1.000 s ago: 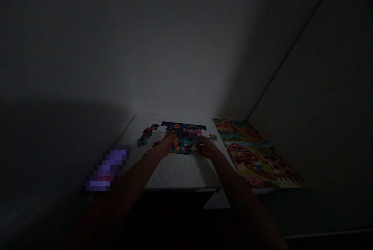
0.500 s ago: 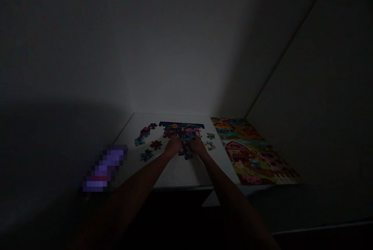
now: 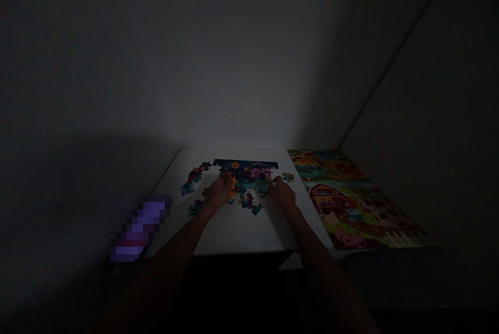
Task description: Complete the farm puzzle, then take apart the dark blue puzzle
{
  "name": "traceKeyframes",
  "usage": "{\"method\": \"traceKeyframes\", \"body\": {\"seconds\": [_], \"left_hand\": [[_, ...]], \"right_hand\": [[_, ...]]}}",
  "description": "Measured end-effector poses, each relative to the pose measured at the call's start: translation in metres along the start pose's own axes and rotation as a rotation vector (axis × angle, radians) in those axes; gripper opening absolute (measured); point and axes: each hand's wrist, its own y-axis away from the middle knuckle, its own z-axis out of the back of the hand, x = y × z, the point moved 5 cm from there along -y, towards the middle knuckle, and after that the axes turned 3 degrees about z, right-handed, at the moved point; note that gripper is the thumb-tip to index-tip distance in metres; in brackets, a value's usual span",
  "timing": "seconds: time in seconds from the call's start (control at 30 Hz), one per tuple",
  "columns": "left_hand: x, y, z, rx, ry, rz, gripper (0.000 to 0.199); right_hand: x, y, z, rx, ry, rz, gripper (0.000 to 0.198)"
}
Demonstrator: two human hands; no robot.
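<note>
Both hands, left hand (image 3: pixel 218 192) and right hand (image 3: pixel 283 195), rest on the half-built puzzle (image 3: pixel 247 181), grip unclear, no writing legible

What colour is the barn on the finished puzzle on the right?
Red, with white trim, on the finished puzzle; it shows only in the head view, dimly lit.

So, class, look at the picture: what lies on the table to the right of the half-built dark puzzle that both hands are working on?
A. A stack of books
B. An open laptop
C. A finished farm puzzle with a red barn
C: the finished farm puzzle with its red barn lies right of the dark puzzle.
</note>
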Motion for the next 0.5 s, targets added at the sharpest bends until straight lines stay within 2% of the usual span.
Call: {"method": "traceKeyframes", "body": {"seconds": [0.07, 0.1, 0.2, 0.27, 0.33, 0.43, 0.5], "left_hand": [[0.004, 0.0, 0.005, 0.002, -0.049, -0.002, 0.051], [0.005, 0.001, 0.007, 0.009, -0.068, -0.015, 0.05], [0.006, 0.003, 0.011, 0.018, -0.106, -0.077, 0.041], [0.006, 0.004, 0.015, -0.009, -0.139, -0.095, 0.04], [0.009, 0.003, 0.021, -0.058, -0.178, -0.089, 0.044], [0.017, -0.003, 0.029, -0.099, -0.214, -0.075, 0.048], [0.025, -0.009, 0.034, -0.101, -0.231, -0.052, 0.043]], "right_hand": [[0.009, 0.0, 0.002, -0.073, 0.055, 0.057, 0.032], [0.017, -0.001, -0.002, -0.077, 0.041, 0.144, 0.032], [0.048, 0.003, -0.028, 0.077, -0.002, 0.575, 0.028], [0.06, 0.007, -0.045, 0.195, 0.043, 0.761, 0.027], [0.062, 0.004, -0.051, 0.193, 0.141, 0.74, 0.033], [0.049, -0.006, -0.039, 0.066, 0.275, 0.506, 0.045], [0.039, -0.01, -0.028, 0.009, 0.33, 0.385, 0.051]]}}
